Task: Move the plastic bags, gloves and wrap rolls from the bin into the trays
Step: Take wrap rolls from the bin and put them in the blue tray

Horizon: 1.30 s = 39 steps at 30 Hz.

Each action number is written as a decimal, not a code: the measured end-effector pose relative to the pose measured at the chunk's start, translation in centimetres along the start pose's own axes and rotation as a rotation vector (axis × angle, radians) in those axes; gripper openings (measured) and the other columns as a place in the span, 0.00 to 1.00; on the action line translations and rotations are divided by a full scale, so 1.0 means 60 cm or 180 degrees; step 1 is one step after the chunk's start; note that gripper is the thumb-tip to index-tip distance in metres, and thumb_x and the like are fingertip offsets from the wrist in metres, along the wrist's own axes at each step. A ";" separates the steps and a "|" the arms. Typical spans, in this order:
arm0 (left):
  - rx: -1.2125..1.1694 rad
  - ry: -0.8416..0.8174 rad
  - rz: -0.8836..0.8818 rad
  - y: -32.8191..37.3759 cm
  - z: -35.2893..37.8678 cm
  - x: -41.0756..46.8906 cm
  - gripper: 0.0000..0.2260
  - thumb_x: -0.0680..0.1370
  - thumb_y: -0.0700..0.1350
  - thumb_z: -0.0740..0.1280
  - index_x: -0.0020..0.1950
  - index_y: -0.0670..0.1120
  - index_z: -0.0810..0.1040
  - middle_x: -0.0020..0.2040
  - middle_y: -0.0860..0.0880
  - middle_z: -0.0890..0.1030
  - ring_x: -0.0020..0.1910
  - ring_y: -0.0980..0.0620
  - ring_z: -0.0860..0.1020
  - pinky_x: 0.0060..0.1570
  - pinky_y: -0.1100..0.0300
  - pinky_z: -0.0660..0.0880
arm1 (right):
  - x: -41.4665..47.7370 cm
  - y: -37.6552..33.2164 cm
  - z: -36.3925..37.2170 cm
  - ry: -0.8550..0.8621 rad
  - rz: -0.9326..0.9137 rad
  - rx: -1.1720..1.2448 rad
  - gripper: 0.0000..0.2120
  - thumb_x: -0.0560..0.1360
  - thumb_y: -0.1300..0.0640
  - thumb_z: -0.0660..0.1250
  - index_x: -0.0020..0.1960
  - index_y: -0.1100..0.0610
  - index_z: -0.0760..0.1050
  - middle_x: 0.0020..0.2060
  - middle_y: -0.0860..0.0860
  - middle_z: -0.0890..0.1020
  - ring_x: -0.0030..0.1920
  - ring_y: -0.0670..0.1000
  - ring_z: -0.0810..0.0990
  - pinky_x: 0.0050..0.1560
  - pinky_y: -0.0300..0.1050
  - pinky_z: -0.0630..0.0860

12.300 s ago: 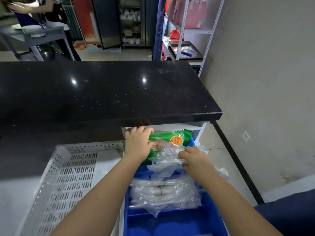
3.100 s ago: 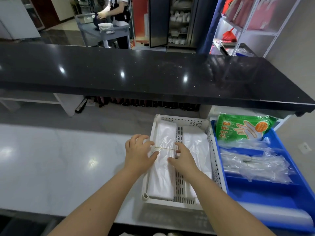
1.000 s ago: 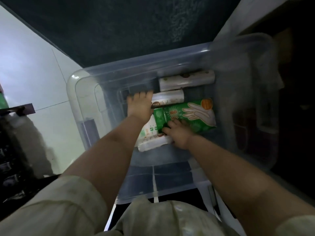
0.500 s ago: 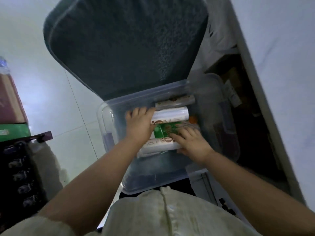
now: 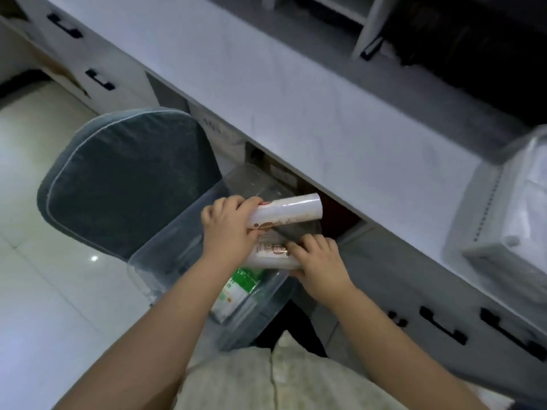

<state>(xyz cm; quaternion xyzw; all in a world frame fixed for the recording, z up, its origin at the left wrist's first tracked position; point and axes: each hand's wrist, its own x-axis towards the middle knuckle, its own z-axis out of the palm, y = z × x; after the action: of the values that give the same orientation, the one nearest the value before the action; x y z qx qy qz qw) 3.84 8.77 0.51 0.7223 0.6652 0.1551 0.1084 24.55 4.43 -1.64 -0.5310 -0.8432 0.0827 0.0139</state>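
My left hand point(image 5: 229, 232) grips one end of a white wrap roll point(image 5: 291, 211), held above the clear plastic bin point(image 5: 154, 263). Just below it, my right hand point(image 5: 318, 266) holds a second white wrap roll point(image 5: 270, 253) with red print. Both rolls are lifted over the bin's rim, close together. Inside the bin a green and white glove packet point(image 5: 238, 287) lies against the wall. A white perforated tray point(image 5: 485, 232) with folded plastic bags point(image 5: 529, 196) sits on the counter at the far right.
A grey cushioned chair point(image 5: 127, 184) stands left of the bin. The pale counter point(image 5: 296, 93) runs diagonally above, with drawers and black handles point(image 5: 444, 325) below it. White tiled floor point(image 5: 44, 291) lies to the left. My pale shirt fills the bottom.
Both hands have risen out of the bin, each with a wrap roll. The glove packet stayed inside. My view has swung up and right, bringing the counter and tray into sight.
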 end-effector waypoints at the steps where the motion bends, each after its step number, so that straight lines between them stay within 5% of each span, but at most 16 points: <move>1: 0.0018 0.0061 0.0175 0.026 -0.009 0.004 0.27 0.66 0.52 0.75 0.63 0.60 0.71 0.54 0.53 0.75 0.56 0.49 0.68 0.55 0.52 0.58 | -0.022 0.012 -0.017 0.0130 0.0062 -0.0057 0.28 0.62 0.48 0.76 0.60 0.52 0.75 0.49 0.54 0.78 0.49 0.59 0.76 0.49 0.54 0.72; 9: -0.0139 0.0382 0.1201 0.318 -0.070 0.022 0.25 0.68 0.51 0.74 0.63 0.58 0.72 0.56 0.50 0.76 0.56 0.46 0.70 0.57 0.46 0.63 | -0.240 0.149 -0.145 0.1150 0.0693 -0.0164 0.27 0.66 0.54 0.73 0.64 0.54 0.73 0.53 0.56 0.77 0.52 0.59 0.75 0.53 0.55 0.70; 17: -0.0732 0.0682 0.1955 0.688 -0.026 -0.038 0.26 0.65 0.50 0.77 0.62 0.55 0.76 0.55 0.49 0.78 0.56 0.45 0.70 0.55 0.50 0.59 | -0.546 0.336 -0.249 0.1910 0.1551 -0.0301 0.31 0.62 0.59 0.78 0.63 0.57 0.75 0.54 0.58 0.78 0.54 0.59 0.73 0.57 0.54 0.67; 22: -0.1038 0.0590 0.2154 0.882 0.052 -0.110 0.25 0.67 0.50 0.75 0.63 0.55 0.75 0.55 0.50 0.77 0.57 0.45 0.71 0.56 0.50 0.58 | -0.733 0.450 -0.280 0.2019 0.2134 -0.0401 0.27 0.65 0.58 0.75 0.63 0.58 0.76 0.55 0.59 0.79 0.55 0.62 0.76 0.59 0.60 0.69; 27: -0.1027 0.0386 0.2146 0.970 0.123 -0.145 0.25 0.67 0.49 0.75 0.62 0.55 0.76 0.54 0.50 0.77 0.57 0.45 0.71 0.59 0.48 0.60 | -0.839 0.550 -0.277 0.1985 0.2619 -0.0262 0.29 0.67 0.60 0.76 0.66 0.56 0.73 0.58 0.56 0.77 0.59 0.60 0.73 0.61 0.56 0.65; 39: -0.0562 0.0107 0.2447 1.092 0.197 -0.037 0.25 0.66 0.50 0.75 0.62 0.56 0.76 0.54 0.51 0.77 0.57 0.46 0.71 0.57 0.49 0.61 | -0.813 0.724 -0.254 0.1308 0.2499 0.0162 0.25 0.67 0.59 0.75 0.64 0.54 0.76 0.56 0.56 0.79 0.56 0.60 0.75 0.60 0.55 0.69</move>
<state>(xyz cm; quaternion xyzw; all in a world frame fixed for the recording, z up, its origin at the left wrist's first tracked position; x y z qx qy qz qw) 68.78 1.14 13.11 0.9040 0.3320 0.2527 0.0932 86.33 -19.11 9.85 -0.8159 -0.5551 -0.0049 0.1618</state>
